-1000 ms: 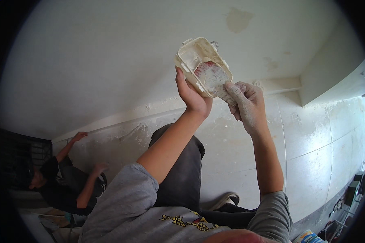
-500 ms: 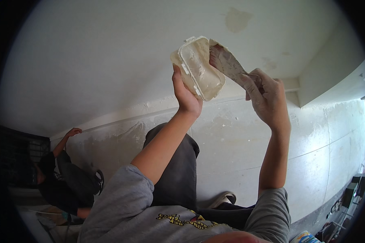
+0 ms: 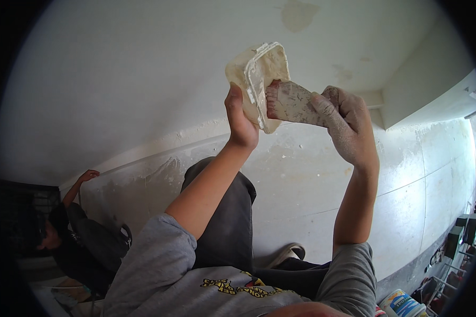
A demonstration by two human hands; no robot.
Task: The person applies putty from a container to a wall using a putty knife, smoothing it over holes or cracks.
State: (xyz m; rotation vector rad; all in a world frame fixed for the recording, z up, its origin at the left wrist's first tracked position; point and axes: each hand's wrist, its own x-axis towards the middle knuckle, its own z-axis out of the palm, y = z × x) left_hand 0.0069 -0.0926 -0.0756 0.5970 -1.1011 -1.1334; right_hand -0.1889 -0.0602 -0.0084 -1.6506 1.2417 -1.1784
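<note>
Left hand cradles the tilted tub; right hand pinches the scraper, blade left of those fingers, at the tub's mouth: too hard a scrape could twist the tub loose!

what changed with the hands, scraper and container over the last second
The right hand moved right and slightly up, swinging the scraper out to the upper right rim of the container, then back to its opening, blade now flatter across the picture. The container's opening turned more to the right. The left hand kept its hold; nothing was let go.
</note>
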